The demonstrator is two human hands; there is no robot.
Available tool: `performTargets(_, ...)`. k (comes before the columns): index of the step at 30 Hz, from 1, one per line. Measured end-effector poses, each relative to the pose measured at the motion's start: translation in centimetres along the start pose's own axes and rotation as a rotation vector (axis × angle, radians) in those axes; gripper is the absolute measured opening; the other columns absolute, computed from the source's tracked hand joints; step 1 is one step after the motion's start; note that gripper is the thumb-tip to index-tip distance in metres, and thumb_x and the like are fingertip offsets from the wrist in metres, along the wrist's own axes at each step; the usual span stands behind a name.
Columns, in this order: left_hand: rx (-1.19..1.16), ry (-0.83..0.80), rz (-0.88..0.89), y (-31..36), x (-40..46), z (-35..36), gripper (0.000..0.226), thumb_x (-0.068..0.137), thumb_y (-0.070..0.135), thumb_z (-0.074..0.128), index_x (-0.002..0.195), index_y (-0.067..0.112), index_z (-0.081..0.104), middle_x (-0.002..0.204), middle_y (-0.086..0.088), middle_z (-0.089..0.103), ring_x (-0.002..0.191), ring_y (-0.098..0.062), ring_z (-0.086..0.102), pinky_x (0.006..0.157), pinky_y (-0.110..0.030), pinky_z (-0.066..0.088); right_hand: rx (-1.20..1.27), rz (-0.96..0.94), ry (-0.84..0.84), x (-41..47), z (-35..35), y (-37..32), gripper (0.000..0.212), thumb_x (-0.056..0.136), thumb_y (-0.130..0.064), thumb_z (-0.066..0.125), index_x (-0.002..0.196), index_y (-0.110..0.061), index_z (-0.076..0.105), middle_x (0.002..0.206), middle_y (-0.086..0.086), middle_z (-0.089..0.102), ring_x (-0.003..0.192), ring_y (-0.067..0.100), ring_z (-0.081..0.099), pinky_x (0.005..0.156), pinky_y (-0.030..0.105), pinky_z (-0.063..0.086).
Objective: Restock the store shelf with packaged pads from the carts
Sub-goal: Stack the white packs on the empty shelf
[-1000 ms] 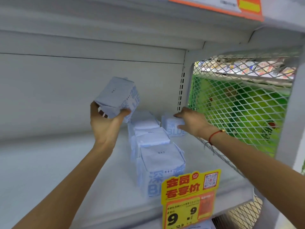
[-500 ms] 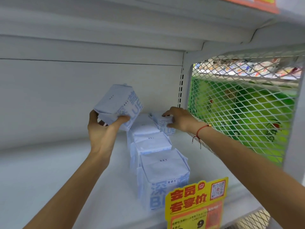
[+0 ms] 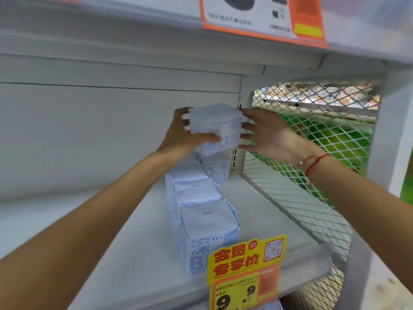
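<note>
Nearest me, a yellow price tag hangs at the shelf edge. Behind it a row of pad packs runs back. Farther in, I hold one pack above the rear pack: left hand gripping it, right hand fingers spread against its side, by the mesh panel.

Left hand now carries its pad pack rightward, above the back pack by the mesh wall, right hand off that back pack, raised, fingers spread against the held pack's right side
</note>
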State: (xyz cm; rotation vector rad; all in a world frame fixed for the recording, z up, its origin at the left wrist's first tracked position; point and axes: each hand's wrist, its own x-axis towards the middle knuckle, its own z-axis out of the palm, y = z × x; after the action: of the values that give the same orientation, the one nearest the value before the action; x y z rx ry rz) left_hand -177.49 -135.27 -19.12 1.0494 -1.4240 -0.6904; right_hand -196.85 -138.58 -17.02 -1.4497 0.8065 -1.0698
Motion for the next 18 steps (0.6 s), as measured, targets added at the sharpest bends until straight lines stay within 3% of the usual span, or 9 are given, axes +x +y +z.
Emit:
performTargets(1, 0.059, -0.058, -0.023, 0.2, 0.6, 1.2, 0.075, 0.063, 0.017, 0.087, 0.122, 0.017, 0.041, 0.1, 0.013, 0.053, 0.085, 0.005, 0.053, 0.058, -0.007, 0.048, -0.024, 0.015, -0.031, -0.6, -0.5, -0.1, 0.025, 0.093, -0.026, 0.049, 0.115, -0.028, 0.058, 0.107, 0.002, 0.06, 0.097, 0.023, 0.057, 0.097, 0.041, 0.043)
performTargets(3, 0.291, -0.187, -0.091, 0.1, 1.4, 3.2, 0.089, 0.055, 0.045, 0.087, 0.127, 0.014, 0.044, 0.118, 0.003, 0.059, 0.103, -0.009, 0.058, 0.08, -0.019, 0.051, -0.2, 0.076, -0.037, -1.1, -2.0, 0.8, 0.036, 0.089, -0.024, 0.058, 0.124, -0.028, 0.054, 0.123, 0.004, 0.058, 0.112, 0.025, 0.056, 0.103, 0.045, 0.042)
performTargets(6, 0.779, -0.383, -0.212, -0.7, 1.4, 4.6, 0.099, 0.07, 0.06, 0.071, 0.148, 0.021, 0.025, 0.149, -0.006, 0.036, 0.138, -0.025, 0.032, 0.108, -0.03, 0.031, -0.392, 0.229, 0.039, -2.0, -3.7, 4.6, 0.059, 0.083, -0.031, 0.069, 0.134, -0.017, 0.043, 0.124, 0.006, 0.06, 0.111, 0.025, 0.059, 0.096, 0.047, 0.048)
performTargets(9, 0.883, -0.463, -0.162, -1.4, 1.0, 4.5, 0.067, 0.089, 0.043, 0.06, 0.146, 0.027, 0.029, 0.15, -0.006, 0.035, 0.138, -0.029, 0.028, 0.111, -0.032, 0.027, -0.507, 0.317, 0.073, -3.2, -3.6, 8.6, 0.059, 0.091, -0.025, 0.06, 0.141, -0.017, 0.028, 0.111, -0.001, 0.057, 0.094, 0.014, 0.056, 0.073, 0.031, 0.046)
performTargets(11, 0.947, -0.528, -0.117, -1.6, 0.6, 4.0, 0.045, 0.095, 0.024, 0.048, 0.138, 0.033, 0.043, 0.147, -0.004, 0.038, 0.134, -0.028, 0.035, 0.109, -0.033, 0.032, -0.561, 0.3, 0.094, -3.3, -3.0, 9.5, 0.051, 0.095, -0.025, 0.054, 0.139, -0.023, 0.029, 0.114, -0.002, 0.051, 0.1, 0.015, 0.051, 0.08, 0.033, 0.042)
performTargets(13, 1.004, -0.571, -0.119, -1.6, 0.4, 3.5, 0.044, 0.095, 0.017, 0.039, 0.132, 0.037, 0.049, 0.145, -0.005, 0.04, 0.13, -0.026, 0.039, 0.107, -0.032, 0.034, -0.561, 0.289, 0.086, -2.9, -2.4, 9.0, 0.044, 0.095, -0.023, 0.054, 0.134, -0.027, 0.033, 0.114, -0.002, 0.049, 0.105, 0.016, 0.048, 0.091, 0.04, 0.042)
performTargets(18, 1.153, -0.614, -0.095, -1.2, 0.0, 3.3, 0.045, 0.098, 0.018, 0.03, 0.134, 0.036, 0.05, 0.147, -0.002, 0.039, 0.132, -0.025, 0.036, 0.11, -0.032, 0.028, -0.618, 0.293, 0.055, -1.3, -1.2, 8.4, 0.059, 0.089, -0.012, 0.063, 0.141, -0.018, 0.034, 0.1, -0.007, 0.052, 0.114, 0.025, 0.051, 0.098, 0.045, 0.045)
